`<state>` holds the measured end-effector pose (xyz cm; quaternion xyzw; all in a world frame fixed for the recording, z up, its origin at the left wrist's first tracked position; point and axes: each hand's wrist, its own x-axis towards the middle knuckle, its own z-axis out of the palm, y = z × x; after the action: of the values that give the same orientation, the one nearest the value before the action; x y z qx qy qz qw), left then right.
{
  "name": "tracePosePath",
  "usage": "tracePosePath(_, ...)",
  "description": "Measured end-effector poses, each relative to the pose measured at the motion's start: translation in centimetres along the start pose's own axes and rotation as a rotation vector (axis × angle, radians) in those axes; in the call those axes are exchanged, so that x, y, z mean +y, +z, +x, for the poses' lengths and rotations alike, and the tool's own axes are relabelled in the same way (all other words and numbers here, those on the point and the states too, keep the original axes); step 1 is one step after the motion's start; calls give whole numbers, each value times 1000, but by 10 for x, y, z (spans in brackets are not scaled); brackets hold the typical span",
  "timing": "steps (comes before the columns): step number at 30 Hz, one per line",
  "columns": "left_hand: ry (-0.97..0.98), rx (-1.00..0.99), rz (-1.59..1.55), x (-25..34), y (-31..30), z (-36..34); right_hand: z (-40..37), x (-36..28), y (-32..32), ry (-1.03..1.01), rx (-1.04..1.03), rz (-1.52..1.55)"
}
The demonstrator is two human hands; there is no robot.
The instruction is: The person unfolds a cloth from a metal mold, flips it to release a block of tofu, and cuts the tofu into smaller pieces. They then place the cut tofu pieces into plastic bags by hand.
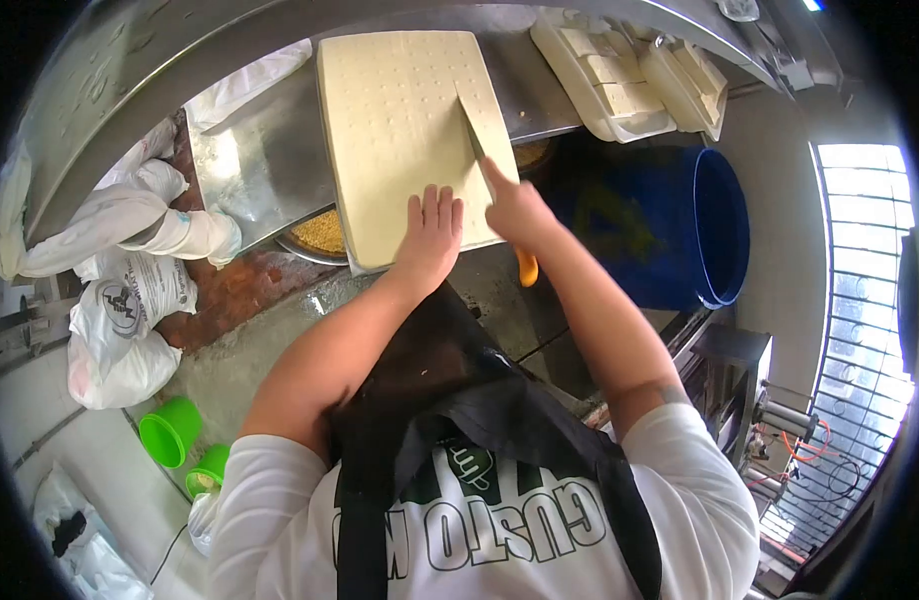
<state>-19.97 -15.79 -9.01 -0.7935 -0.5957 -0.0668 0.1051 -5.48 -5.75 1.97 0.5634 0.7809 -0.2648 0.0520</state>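
Note:
A large pale slab, tofu by its look [400, 120], lies before me with rows of small dimples over its top. My left hand [433, 235] rests flat on the slab's near part, fingers stretched out. In my right hand [520, 212] is a knife [471, 125], its orange handle sticking out below the fist. The index finger points along the back of the blade. The blade lies over the slab's right side, tip pointing away from me, and a straight line runs down the slab there.
Steel counter [250, 170] under and left of the slab. White tubs [605, 125] with pale blocks stand at the back right. A blue barrel [695, 225] is at my right. Below the counter sits a pan of yellow grains [320, 235]. White bags [130, 320] and green buckets [170, 432] are left.

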Motion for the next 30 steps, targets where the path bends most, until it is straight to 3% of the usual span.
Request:
tracePosePath(4, -2, -37, -23, 2, 9, -2, -113, 26, 47, -23, -52, -87)
tracePosePath(6, 28, -80, -40, 4, 18, -2, -188, 44, 61, -16, -44, 33)
tracePosePath(8, 39, -177, -78, 2, 12, 2, -257, 48, 32, 136, -224, 124)
tracePosePath(10, 26, -198, -118, 6, 8, 14, -303, 75, 25, 83, -176, 170)
tracePosePath(12, -28, -140, -161, 9, 8, 30, -322, 86, 24, 78, 0, 114)
tracePosePath(15, 4, -267, -360, -8, -16, 38, -265, 76, 27, 41, 114, 215)
tracePosePath(18, -94, -200, -394, -36, -29, 12, -158, 38, 13, -33, 78, 239)
tracePosePath(20, -144, -253, -345, -55, -29, -11, -78, 20, 22, -189, 163, 193)
tracePosePath(24, -208, -317, -304, -71, -43, -41, 60, -65, 3, -180, 84, 242)
tracePosePath(27, -186, -287, -287, -72, -36, -44, 149, -106, 4, -298, 180, 186)
tracePosePath(30, -184, -263, -306, -73, -30, -46, 197, -143, -7, -289, 171, 64)
